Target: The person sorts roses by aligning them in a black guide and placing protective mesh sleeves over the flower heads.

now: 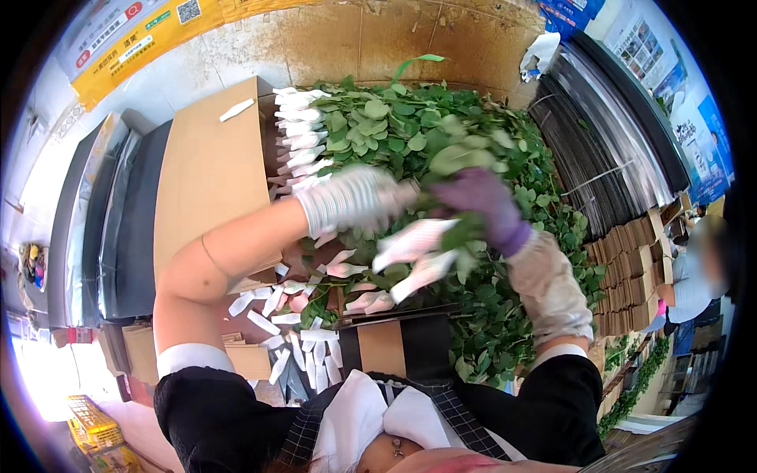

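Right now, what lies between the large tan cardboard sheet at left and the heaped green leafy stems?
A row of white mesh sleeves, seen in the head view.

Motion smears the left hand [351, 199] and right hand [482, 209]; how their fingers close cannot be told. Leaves [459, 158] beside them blur too. Foliage hides much of the tabletop [293, 258]. The far-left yellow banner [146, 49] is cut off above.

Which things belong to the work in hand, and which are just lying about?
Likely in the work:
striped-gloved left hand
purple-gloved right hand
green leafy stems
narrow white mesh sleeves

Seemingly lying about:
yellow plastic basket
brown cardboard stack
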